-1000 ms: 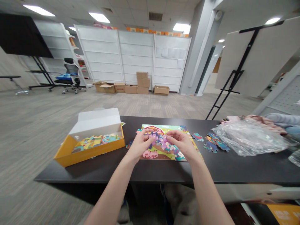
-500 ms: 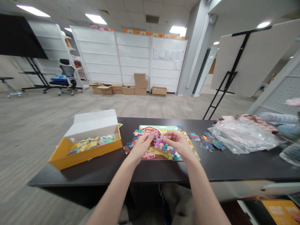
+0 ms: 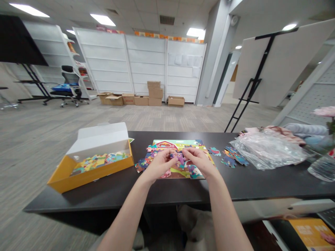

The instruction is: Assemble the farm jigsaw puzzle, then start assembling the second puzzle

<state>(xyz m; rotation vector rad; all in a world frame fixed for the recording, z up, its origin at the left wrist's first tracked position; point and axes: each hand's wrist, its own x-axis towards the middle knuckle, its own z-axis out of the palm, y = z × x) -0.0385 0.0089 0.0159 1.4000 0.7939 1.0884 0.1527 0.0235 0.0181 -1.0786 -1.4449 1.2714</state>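
My left hand (image 3: 161, 165) and my right hand (image 3: 199, 161) meet over a colourful puzzle picture (image 3: 167, 144) with a red barn on the dark table. Between them is a purple puzzle piece (image 3: 180, 157), pinched by the fingers of both hands. Beneath and around the hands, more pieces lie on the picture, among them a teal and white one (image 3: 195, 171) near its front edge. Several loose pieces (image 3: 141, 164) sit by the picture's left side. My hands hide the middle of the picture.
A yellow open box (image 3: 91, 177) holding puzzle pieces stands at the left on the black table (image 3: 110, 195). Loose pieces (image 3: 230, 157) lie right of the picture, beside a clear plastic bag (image 3: 269, 151). A glass vase (image 3: 324, 167) stands at the far right.
Both hands have closed around the purple piece, my left hand's fingers now further across it. The whole view has shifted slightly.
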